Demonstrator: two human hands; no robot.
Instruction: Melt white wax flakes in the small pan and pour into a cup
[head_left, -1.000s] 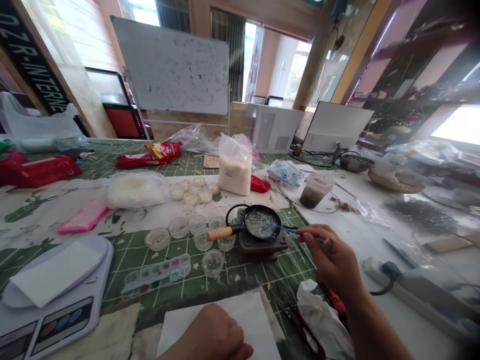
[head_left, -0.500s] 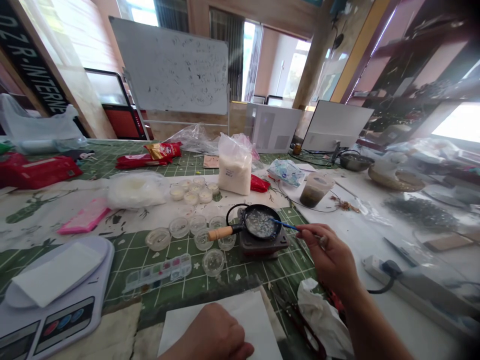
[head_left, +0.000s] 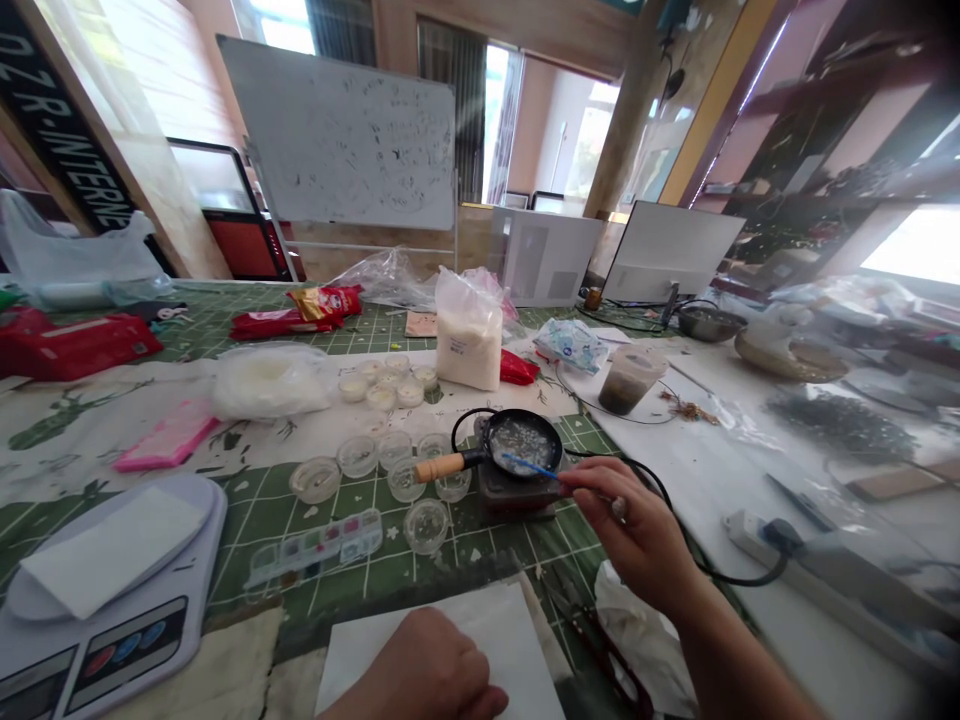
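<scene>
My right hand (head_left: 630,515) pinches a thin blue stick (head_left: 531,465), its tip dipping into whitish, lumpy, partly clear contents in a small black frying pan (head_left: 553,438). The pan has a wooden handle (head_left: 440,467) pointing left. Beneath it sits a small dark hot plate (head_left: 517,500). My left hand (head_left: 427,660) rests closed on a sheet of white paper (head_left: 517,640), with no object visible in it. Clear round cups (head_left: 426,527) stand left of the pan, near a pill-box-like case (head_left: 319,545) with coloured bits.
A kitchen scale (head_left: 187,560) bears folded paper at left. Scissors (head_left: 600,640) and a crumpled tissue (head_left: 637,620) lie by my right forearm. Behind the pan stand a bag of white granules (head_left: 469,345), filled cups (head_left: 381,397) and a plastic tub (head_left: 631,380). A power strip (head_left: 847,590) lies right.
My right hand has moved left and slightly down, bringing the stick's tip from the pan's right side toward its middle. My left hand stays in place.
</scene>
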